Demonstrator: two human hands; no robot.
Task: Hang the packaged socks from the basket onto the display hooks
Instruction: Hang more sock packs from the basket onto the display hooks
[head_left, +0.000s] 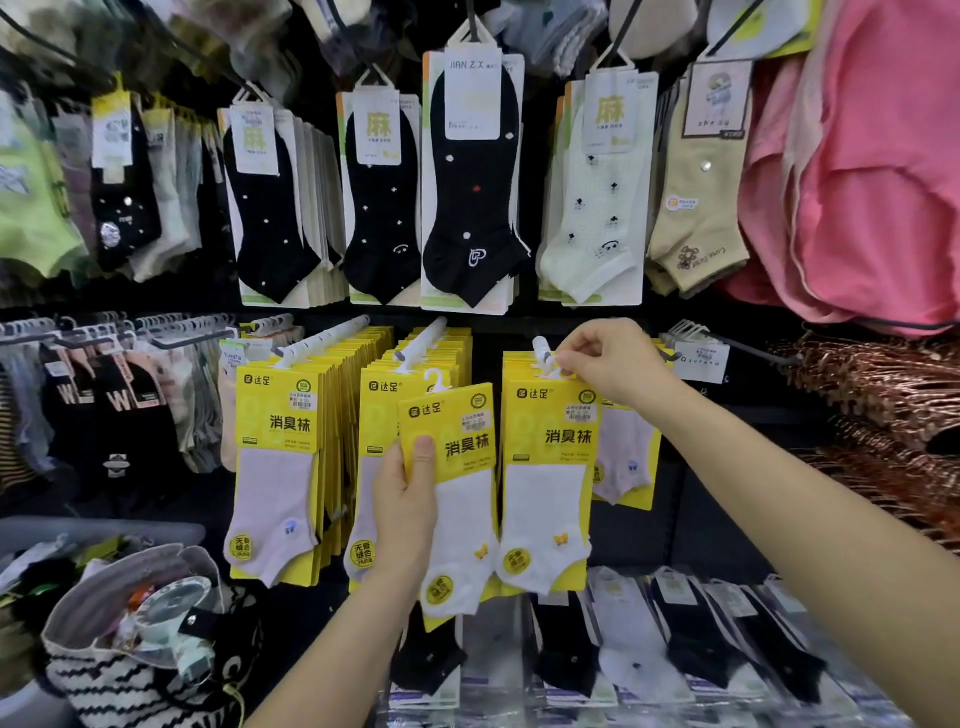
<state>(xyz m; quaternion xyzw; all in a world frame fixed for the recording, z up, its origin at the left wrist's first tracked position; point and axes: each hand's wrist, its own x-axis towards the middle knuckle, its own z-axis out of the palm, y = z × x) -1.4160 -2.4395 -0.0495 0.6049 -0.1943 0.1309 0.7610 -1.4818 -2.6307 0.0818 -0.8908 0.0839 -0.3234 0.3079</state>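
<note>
Left grip (405, 499) clamps the sock pack (457, 467), thumb across its yellow card, just below-left of the hook (540, 349). Light, flat and bendy, it likely handles best by the stiff card near its hanger (436, 382). Right grip (608, 358) pinches the hung pack (550, 467) by its top at that hook.

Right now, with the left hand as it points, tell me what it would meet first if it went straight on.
Likely the stack of yellow packs on the middle hook, just behind the sock pack that the left hand holds. Depth is unclear, so the gap cannot be judged.
</note>
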